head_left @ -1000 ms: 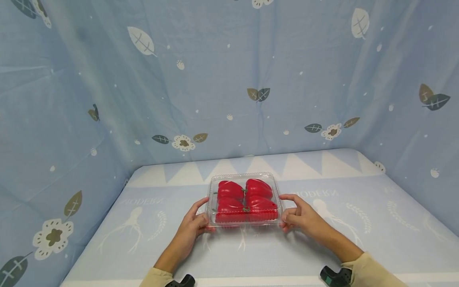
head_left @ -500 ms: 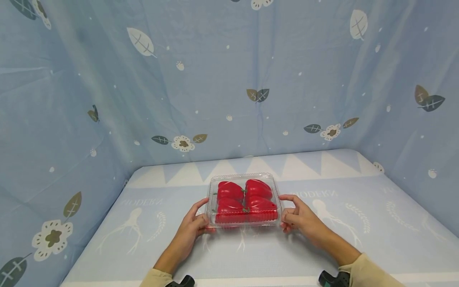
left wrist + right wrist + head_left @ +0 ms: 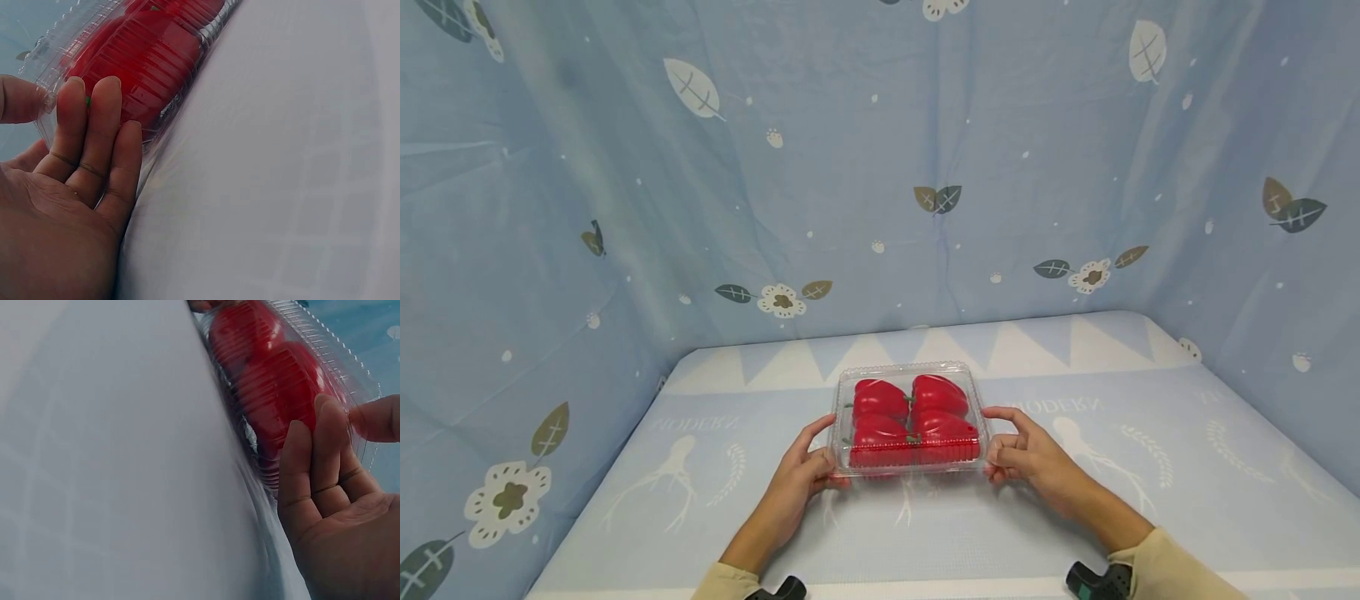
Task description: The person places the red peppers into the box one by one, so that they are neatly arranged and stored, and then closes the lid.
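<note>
A clear plastic clamshell box with ribbed walls sits low at the middle of the table in the head view. Through its lid show several glossy red bell peppers with green stems, set in two rows. My left hand grips the box's left end, thumb and fingers at the rim and wall. At the opposite end my right hand holds the box likewise. In the left wrist view several fingers lie along the wall. The right wrist view has fingertips against the ribbed side.
A pale blue and white printed cloth covers the table. Behind and at both sides hang blue curtains with leaf and flower prints. Each wrist wears a black device, the right one near the table's front edge.
Both hands keep their hold on the box, and it stays in place. The head view has shifted very slightly.
</note>
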### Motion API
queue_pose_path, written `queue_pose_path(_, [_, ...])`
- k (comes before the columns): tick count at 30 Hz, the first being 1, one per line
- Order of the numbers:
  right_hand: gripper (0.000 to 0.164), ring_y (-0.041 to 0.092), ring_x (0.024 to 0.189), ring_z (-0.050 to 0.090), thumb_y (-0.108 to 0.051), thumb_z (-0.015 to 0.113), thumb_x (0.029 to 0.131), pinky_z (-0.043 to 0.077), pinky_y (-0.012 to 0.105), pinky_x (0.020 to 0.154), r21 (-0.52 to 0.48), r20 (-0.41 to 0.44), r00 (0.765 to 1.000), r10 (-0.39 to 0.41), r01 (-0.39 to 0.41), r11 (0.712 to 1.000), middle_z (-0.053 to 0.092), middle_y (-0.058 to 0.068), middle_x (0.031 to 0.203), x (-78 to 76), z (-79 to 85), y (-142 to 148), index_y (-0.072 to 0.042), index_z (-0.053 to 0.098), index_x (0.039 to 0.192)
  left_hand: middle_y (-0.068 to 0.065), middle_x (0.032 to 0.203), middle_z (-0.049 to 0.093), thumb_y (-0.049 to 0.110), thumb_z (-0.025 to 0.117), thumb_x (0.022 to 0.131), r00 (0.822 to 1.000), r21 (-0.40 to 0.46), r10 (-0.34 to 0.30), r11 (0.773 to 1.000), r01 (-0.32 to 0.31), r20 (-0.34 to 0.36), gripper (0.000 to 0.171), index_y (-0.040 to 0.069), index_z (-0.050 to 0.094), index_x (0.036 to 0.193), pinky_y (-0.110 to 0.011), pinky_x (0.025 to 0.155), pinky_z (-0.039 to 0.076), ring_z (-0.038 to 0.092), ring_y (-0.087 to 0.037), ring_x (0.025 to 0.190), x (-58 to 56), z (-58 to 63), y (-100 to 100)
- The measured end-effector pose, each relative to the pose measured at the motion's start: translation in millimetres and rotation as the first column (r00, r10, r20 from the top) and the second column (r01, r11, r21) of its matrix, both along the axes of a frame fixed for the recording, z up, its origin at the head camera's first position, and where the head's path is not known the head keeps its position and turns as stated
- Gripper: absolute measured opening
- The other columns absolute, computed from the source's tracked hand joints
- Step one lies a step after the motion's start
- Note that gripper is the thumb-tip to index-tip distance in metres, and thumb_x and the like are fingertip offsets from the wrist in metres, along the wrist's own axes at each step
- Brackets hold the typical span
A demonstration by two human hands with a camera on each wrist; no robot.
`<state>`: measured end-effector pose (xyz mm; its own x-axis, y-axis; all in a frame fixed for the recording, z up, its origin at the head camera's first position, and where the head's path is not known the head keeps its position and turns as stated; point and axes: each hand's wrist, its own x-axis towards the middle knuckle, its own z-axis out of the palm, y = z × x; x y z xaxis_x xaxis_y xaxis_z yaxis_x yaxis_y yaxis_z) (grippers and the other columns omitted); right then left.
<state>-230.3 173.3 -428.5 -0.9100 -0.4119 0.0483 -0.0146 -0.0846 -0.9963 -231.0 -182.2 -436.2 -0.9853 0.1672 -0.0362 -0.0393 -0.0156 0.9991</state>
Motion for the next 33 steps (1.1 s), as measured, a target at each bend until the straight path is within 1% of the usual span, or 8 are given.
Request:
queue_pose_path(5, [0.07, 0.017, 0.077, 0.066, 0.005, 0.056, 0.092, 0.058, 0.029, 0.07, -0.028, 0.003, 1.0, 0.028, -0.028, 0.999, 0.062, 0.005, 0.08, -1.6, -1.8, 3.3, 0.005, 0.016, 0.149, -0.017, 0.11, 0.067, 0.003, 0.049, 0.091, 1.0, -0.001, -0.002, 1.0, 0.002, -0.004, 0.063, 0.018, 0.038, 0.151, -0.035, 0.081, 0.056, 0.065, -0.027, 0.088, 0.2, 0.5, 0.2])
queue_pose_path(11, [0.07, 0.018, 0.078, 0.067, 0.006, 0.056, 0.093, 0.058, 0.03, 0.071, -0.039, -0.004, 0.999, 0.048, -0.048, 0.998, 0.062, 0.005, 0.081, -2.8, -3.4, 5.5, 0.006, 0.015, 0.149, -0.018, 0.11, 0.067, 0.002, 0.049, 0.09, 1.0, 0.004, -0.004, 1.0, 0.004, -0.009, 0.064, 0.017, 0.039, 0.151, -0.034, 0.08, 0.056, 0.065, -0.027, 0.087, 0.6, 0.2, -0.1])
queue_pose_path(17, [0.068, 0.017, 0.076, 0.065, 0.005, 0.055, 0.092, 0.057, 0.03, 0.07, -0.008, 0.011, 1.0, 0.01, -0.01, 1.0, 0.063, 0.006, 0.081, -2.2, -1.9, 2.5, 0.006, 0.017, 0.149, -0.018, 0.111, 0.066, 0.003, 0.049, 0.09, 1.0, -0.003, -0.006, 1.0, 0.006, -0.012, 0.064, 0.017, 0.038, 0.151, -0.035, 0.08, 0.056, 0.065, -0.028, 0.088, 0.0, 0.0, 0.1])
queue_pose_path(23, [0.065, 0.015, 0.071, 0.062, 0.005, 0.051, 0.092, 0.056, 0.028, 0.067, 0.01, 0.007, 1.0, -0.022, 0.022, 1.0, 0.061, 0.005, 0.078, -1.3, -1.7, -1.4, 0.006, 0.018, 0.148, -0.017, 0.111, 0.067, 0.006, 0.048, 0.091, 1.0, -0.027, -0.017, 0.999, 0.017, -0.007, 0.064, 0.016, 0.035, 0.152, -0.034, 0.081, 0.057, 0.067, -0.027, 0.085, -1.1, -0.9, -0.3])
queue_pose_path(26, [0.063, 0.015, 0.069, 0.061, 0.005, 0.051, 0.092, 0.056, 0.028, 0.066, 0.018, 0.014, 0.999, -0.038, 0.038, 0.999, 0.06, 0.005, 0.077, -0.6, -1.2, -2.4, 0.005, 0.019, 0.147, -0.017, 0.111, 0.067, 0.007, 0.048, 0.091, 1.0, -0.029, -0.014, 0.999, 0.014, -0.001, 0.064, 0.017, 0.035, 0.152, -0.035, 0.081, 0.057, 0.067, -0.028, 0.084, -1.3, -1.4, -0.4])
queue_pose_path(33, [0.064, 0.014, 0.067, 0.057, 0.004, 0.053, 0.093, 0.055, 0.028, 0.065, 0.028, -0.004, 0.999, -0.042, 0.042, 0.999, 0.059, 0.006, 0.078, 2.5, 1.8, -4.6, 0.007, 0.018, 0.147, -0.017, 0.112, 0.067, 0.007, 0.049, 0.09, 1.0, -0.036, -0.008, 0.999, 0.008, 0.002, 0.064, 0.017, 0.035, 0.152, -0.035, 0.081, 0.057, 0.067, -0.029, 0.085, -1.1, -2.3, -1.1])
